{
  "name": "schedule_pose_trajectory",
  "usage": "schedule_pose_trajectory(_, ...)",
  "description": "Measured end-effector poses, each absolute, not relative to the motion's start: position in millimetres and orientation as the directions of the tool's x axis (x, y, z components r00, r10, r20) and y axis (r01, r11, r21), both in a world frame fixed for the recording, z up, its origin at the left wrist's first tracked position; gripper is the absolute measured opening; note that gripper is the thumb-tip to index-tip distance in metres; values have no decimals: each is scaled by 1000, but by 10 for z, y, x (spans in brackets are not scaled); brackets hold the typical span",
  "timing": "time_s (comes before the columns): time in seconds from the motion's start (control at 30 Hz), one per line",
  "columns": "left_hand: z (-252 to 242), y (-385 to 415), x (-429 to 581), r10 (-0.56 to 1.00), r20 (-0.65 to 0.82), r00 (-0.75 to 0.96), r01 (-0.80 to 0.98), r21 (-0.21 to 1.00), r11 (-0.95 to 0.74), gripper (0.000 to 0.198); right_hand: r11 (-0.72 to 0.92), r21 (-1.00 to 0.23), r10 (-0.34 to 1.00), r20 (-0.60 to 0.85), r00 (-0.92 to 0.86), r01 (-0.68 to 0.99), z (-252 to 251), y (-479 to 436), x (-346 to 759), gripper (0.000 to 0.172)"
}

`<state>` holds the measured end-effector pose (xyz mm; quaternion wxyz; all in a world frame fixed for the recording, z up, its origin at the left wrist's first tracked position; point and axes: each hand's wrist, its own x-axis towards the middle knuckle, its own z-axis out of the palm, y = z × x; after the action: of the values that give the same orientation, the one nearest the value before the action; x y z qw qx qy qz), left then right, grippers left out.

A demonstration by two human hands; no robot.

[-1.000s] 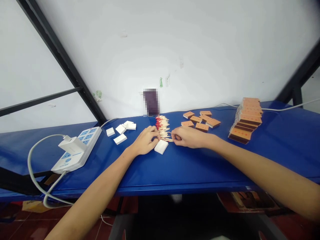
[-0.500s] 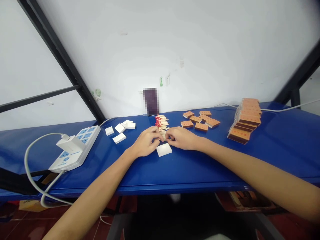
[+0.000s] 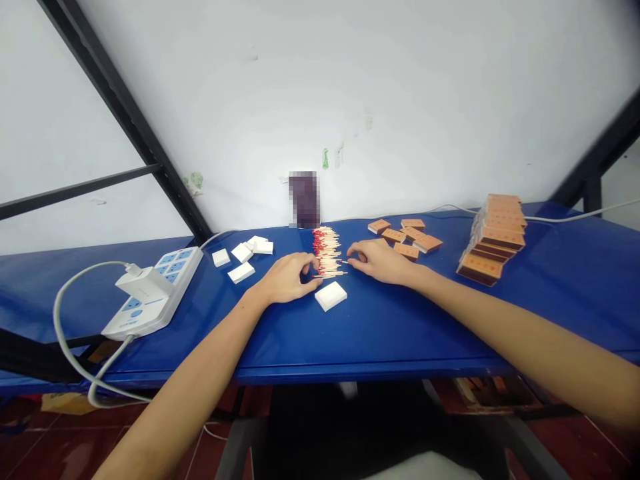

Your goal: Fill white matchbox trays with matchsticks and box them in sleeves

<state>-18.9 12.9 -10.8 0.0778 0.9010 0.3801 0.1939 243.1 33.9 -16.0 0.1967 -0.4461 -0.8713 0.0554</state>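
A pile of red-tipped matches (image 3: 326,251) lies on the blue table (image 3: 390,327), between my hands. My left hand (image 3: 287,278) rests just left of the pile, fingers curled, tips touching the match ends. My right hand (image 3: 383,261) sits just right of the pile, fingers bent and slightly spread, tips at the sticks' bare ends; I cannot tell whether it pinches any. A white inner matchbox tray (image 3: 331,295) lies in front of the pile, near my left hand, untouched.
Several white trays (image 3: 243,257) lie at the left. A white power strip (image 3: 153,292) with a plugged charger and grey cable sits far left. Loose orange matchboxes (image 3: 407,237) and a tall stack of them (image 3: 494,239) stand at the right. A blurred dark object (image 3: 305,199) leans on the wall.
My right hand has moved right, away from my left hand, and its fingers have loosened. The white tray sits slightly further right than a second ago.
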Motion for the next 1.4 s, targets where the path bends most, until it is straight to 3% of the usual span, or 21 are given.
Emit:
schedule_pose_trajectory(0.3, -100, 98, -149, 695, 311, 649, 603, 346, -718, 9, 581, -248, 814, 177, -553, 776, -50, 307, 2501, 8)
schedule_pose_trajectory(0.47, -109, 85, -123, 692, 285, 664, 563, 418, -713, 8, 625, -340, 758, 51, -650, 702, 42, 174, 2513, 5)
schedule_pose_trajectory(0.67, -117, 92, -71, 712, 306, 632, 574, 432, -696, 11, 756, -267, 650, 202, -733, 598, 40, 50, 2341, 10)
schedule_pose_trajectory(0.97, -161, 141, -70, 725, 303, 618, 566, 469, -678, 12, 772, -338, 619, 210, -756, 539, 17, -27, 2264, 9)
schedule_pose_trajectory(1.13, -193, 160, -73, 752, 278, 598, 574, 505, -644, 15, 746, -381, 640, 184, -746, 546, -15, -47, 2177, 8)
schedule_pose_trajectory(1.4, -94, 85, -142, 773, 302, 558, 590, 511, -625, 34, 691, -379, 720, 283, -634, 616, -157, 31, 2110, 11)
